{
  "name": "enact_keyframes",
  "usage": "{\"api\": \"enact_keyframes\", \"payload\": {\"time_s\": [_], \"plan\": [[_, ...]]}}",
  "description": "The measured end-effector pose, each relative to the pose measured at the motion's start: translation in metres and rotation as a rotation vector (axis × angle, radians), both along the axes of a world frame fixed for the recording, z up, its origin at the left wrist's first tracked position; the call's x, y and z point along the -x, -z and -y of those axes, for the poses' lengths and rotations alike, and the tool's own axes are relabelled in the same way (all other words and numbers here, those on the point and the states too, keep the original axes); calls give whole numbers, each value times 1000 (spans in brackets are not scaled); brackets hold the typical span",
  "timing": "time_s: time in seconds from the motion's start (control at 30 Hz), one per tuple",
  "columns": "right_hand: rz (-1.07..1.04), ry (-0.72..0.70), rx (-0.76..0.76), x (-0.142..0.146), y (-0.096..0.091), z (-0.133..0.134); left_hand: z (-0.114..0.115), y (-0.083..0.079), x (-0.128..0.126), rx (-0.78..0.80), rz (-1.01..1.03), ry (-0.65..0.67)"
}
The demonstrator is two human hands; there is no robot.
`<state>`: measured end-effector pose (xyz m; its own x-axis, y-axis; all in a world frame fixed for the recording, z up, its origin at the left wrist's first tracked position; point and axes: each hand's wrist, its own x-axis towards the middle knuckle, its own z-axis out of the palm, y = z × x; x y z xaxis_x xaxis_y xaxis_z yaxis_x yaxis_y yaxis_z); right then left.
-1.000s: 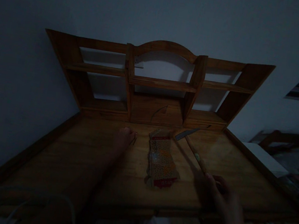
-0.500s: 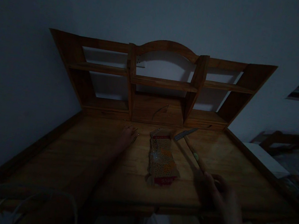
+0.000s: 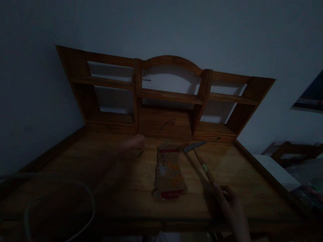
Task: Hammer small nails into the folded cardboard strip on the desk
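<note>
My right hand [image 3: 226, 203] is wrapped round the wooden handle of a hammer [image 3: 203, 166]. The hammer's dark metal head lies towards the back of the desk, to the right of a worn piece of cardboard [image 3: 171, 175] with red edges and orange print. On the left, my left hand [image 3: 138, 141], smeared by motion, is closed with a thin, shiny nail [image 3: 145, 145] at its fingertips. Just below it, a few dark nails [image 3: 139, 154] lie on the wood, apart from the cardboard.
The wooden desk [image 3: 99, 168] carries a shelf unit [image 3: 170, 96] along its back, against the wall. A pale cable [image 3: 63, 179] loops across the lower left. To the right stand a white surface [image 3: 273, 169] and a wooden chair [image 3: 299, 150].
My left hand has lifted slightly from the nails, leaving several on the desk. My right hand still holds the hammer in much the same place. The view has shifted a little.
</note>
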<state>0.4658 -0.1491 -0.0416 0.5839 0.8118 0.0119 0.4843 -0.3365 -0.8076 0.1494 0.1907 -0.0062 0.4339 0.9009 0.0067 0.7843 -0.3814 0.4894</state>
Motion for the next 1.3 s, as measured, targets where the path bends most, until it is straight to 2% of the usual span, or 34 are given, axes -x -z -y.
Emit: {"api": "enact_keyframes", "payload": {"time_s": [0.07,0.13,0.2,0.27,0.33,0.43,0.5,0.6,0.73,0.97,1.1,1.3], "plan": [[-23,-14,-17,-2,1,0,18,-7,-3,10,-11,53],[-33,-28,-40,-4,2,0,45,-6,-4,2,45,105],[-47,-46,-53,-6,5,-1,79,2,-6,-11,279,148],[-54,-42,-56,-8,6,-3,115,14,-11,0,520,93],[-43,-43,-42,-9,7,-4,146,27,-20,-24,633,13],[1,-50,-18,-9,7,-5,171,42,-39,-19,741,-171],[23,-61,-19,-9,7,-4,175,50,-51,-9,798,-224],[39,-70,-8,-8,7,-3,174,59,-64,-50,817,-184],[28,-50,35,-10,10,-3,174,63,-68,-104,763,-162],[38,-50,83,-16,17,-5,177,62,-65,-157,641,-176],[76,-66,58,-15,14,-4,176,61,-65,-193,603,-187],[139,-91,28,-9,7,-1,182,45,-65,-241,538,-142]]}}
